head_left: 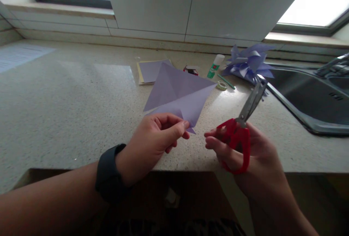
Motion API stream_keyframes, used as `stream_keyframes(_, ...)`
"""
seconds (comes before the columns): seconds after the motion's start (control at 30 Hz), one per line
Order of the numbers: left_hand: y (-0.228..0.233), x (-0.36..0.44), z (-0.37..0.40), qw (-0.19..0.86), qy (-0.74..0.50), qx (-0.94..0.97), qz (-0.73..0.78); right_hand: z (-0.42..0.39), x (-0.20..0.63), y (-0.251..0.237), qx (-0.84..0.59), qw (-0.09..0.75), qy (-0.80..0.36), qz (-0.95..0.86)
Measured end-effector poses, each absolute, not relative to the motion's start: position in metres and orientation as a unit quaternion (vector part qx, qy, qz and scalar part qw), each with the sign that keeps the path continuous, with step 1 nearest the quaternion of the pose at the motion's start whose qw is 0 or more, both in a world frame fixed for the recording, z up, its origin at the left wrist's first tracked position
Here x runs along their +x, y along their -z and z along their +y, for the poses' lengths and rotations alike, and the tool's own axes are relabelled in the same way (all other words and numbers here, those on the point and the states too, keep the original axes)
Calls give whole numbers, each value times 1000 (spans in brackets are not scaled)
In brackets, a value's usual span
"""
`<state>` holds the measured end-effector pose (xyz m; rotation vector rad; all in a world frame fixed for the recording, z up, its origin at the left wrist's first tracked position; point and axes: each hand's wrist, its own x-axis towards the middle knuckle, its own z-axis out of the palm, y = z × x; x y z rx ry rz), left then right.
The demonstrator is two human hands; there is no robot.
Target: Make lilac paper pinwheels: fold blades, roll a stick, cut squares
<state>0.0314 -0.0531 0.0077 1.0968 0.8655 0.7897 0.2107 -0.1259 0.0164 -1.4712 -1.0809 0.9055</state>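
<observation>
My left hand [155, 138], with a dark watch [110, 174] on the wrist, pinches the near corner of a creased purple paper sheet [177, 87]. Slits run into the sheet, and its pieces spread above the counter. In my right hand [253, 156] is a pair of red-handled scissors [241, 134], with the thumb through one handle loop. The scissor blades point up and away, nearly closed, apart from the paper. Part of the sheet's near corner is hidden by my left fingers.
Behind the sheet lie a stack of purple and yellow paper [152, 70], a small red-and-black object [191, 70], a glue stick [215, 66], a tape roll [221, 85] and a green stick [227, 82]. A folded purple paper pinwheel shape [248, 61] rests beside the sink [302, 119]. Printed paper [21, 56] lies far left.
</observation>
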Motion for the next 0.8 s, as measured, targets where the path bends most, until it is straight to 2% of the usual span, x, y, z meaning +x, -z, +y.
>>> stream_keyframes(0.23, -7, 31, -55, 671, -319, 537, 400, -110, 198, -4, -545, 583, -396, -454)
stream_keyframes(0.8, -12, 32, -57, 645, -308, 576, 396, -113, 198, -4, -550, 576, -403, -451)
